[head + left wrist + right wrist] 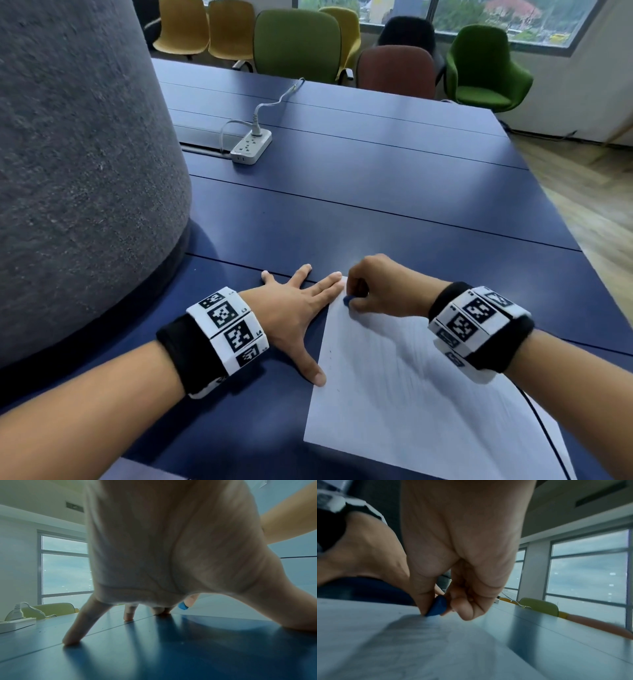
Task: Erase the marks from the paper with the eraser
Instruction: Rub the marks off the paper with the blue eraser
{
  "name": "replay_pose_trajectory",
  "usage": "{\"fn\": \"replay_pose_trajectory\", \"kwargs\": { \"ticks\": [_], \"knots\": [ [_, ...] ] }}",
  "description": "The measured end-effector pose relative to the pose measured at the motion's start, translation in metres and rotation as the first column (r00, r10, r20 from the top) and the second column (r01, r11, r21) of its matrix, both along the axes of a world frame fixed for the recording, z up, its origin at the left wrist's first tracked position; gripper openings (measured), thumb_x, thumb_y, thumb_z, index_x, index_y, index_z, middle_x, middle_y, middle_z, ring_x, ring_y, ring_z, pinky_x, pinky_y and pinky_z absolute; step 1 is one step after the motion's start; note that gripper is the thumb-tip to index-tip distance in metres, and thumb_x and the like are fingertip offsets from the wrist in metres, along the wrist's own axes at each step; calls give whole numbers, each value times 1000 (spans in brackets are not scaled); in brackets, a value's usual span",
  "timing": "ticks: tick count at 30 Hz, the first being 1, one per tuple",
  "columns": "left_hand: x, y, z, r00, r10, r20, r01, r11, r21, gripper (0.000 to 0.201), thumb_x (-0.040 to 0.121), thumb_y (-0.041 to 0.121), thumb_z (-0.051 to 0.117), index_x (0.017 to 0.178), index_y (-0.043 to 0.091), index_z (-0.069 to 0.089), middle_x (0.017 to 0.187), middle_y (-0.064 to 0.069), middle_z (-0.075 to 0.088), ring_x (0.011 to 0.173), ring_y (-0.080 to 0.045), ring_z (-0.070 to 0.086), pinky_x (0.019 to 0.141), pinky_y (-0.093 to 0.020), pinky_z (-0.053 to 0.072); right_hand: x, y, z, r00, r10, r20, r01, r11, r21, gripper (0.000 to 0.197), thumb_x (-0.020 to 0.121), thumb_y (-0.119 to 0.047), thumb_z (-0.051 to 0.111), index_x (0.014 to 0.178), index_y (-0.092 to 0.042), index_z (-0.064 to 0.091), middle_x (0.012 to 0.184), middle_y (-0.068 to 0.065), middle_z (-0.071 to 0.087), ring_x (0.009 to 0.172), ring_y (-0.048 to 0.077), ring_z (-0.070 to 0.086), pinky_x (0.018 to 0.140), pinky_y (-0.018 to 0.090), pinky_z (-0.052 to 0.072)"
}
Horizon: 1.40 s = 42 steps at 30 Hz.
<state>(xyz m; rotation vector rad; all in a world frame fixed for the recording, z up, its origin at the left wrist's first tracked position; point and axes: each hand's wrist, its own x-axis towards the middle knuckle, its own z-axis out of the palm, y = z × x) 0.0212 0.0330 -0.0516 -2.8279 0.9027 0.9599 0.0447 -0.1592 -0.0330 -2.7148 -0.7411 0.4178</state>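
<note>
Here, far left, a grey fabric-covered partition (78,164) stands on the dark blue table (394,192). Beside it the left hand (294,305) lies flat, fingers spread and straight, its fingertips and thumb steadying the left edge of the white paper (411,387). Just right of those fingertips, the right hand (383,287) pinches a small blue eraser (347,301) between thumb and curled fingers, pressing it onto the sheet's far left corner. Further back sits a white power strip (251,145).

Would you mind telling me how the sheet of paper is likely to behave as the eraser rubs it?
The paper looks thin, so probably floppy and liable to slide on the smooth table. The left hand touches only its edge, so it may wrinkle.
</note>
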Motion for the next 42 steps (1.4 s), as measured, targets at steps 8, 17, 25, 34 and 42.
{"fn": "replay_pose_trajectory", "kwargs": {
  "ticks": [8, 17, 25, 34, 42],
  "knots": [
    [0, -1, 1, 1000, 2, -6, -2, 1000, 8, 144, 54, 81, 72, 147, 37, -29, 152, 28, -31, 145, -25, -27, 101, -80, 2, -4, 0, -1, 1000, 23, -10, -23, 1000, -14, 16, 82, -21, 69, 80, -6, 69, 68, 1, 66, 60, 14, 58, 59, 24, 50],
    [-1, -1, 1, 1000, 12, -6, -12, 1000, 6, 144, 54, 80, 72, 149, 37, -27, 152, 29, -30, 145, -23, -27, 101, -79, 2, -4, -5, -1, 999, -23, 24, 23, 999, -31, 18, 83, -23, 68, 80, -6, 69, 74, 6, 69, 64, 19, 60, 63, 33, 54],
    [-2, -2, 3, 1000, 18, -13, -18, 1000, -1, 143, 55, 79, 73, 149, 36, -26, 153, 28, -29, 145, -23, -27, 102, -78, 1, -3, -7, 0, 999, -31, 39, 33, 998, -48, 18, 82, -21, 67, 80, -4, 69, 77, 10, 68, 70, 24, 62, 68, 39, 54],
    [-1, -1, 3, 1000, 10, -6, -10, 1000, 6, 143, 55, 79, 72, 150, 35, -25, 154, 27, -29, 145, -24, -26, 102, -79, 3, 0, -5, 3, 999, -34, 33, 36, 998, -55, 15, 83, -21, 67, 80, -7, 69, 75, 5, 69, 68, 20, 61, 67, 37, 55],
    [-1, -1, 1, 1000, 5, 1, -5, 1000, 8, 143, 55, 80, 72, 148, 36, -28, 153, 28, -29, 146, -25, -26, 101, -80, 4, 4, 0, 1, 998, -37, 49, 39, 998, -43, 10, 82, -21, 67, 84, -12, 70, 81, 2, 68, 72, 18, 61, 69, 34, 54]
  ]
}}
